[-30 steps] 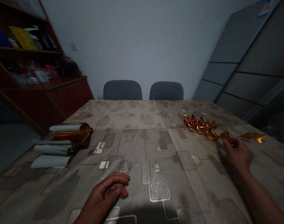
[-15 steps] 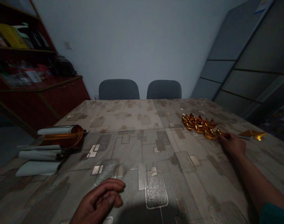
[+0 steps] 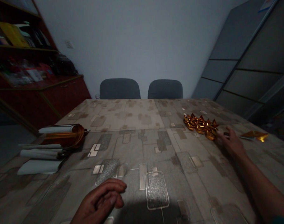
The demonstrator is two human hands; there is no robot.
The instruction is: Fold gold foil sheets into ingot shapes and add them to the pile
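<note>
- Gold foil pieces (image 3: 201, 125): shiny, crumpled, orange-gold, heaped on the surface (image 3: 142, 146), far right.
- Right hand (image 3: 230, 143): fingers spread, empty, touching the heap's near edge.
- Left hand (image 3: 100, 201): loosely curled, empty, resting near.

I'm seeing two grey chairs (image 3: 142, 88) sitting at twelve o'clock behind the patterned table (image 3: 132, 130). Rolled white papers (image 3: 42, 154) are lying at nine o'clock beside a gold foil roll (image 3: 67, 136) (partly unrolled), under a red shelf (image 3: 32, 62).
</note>
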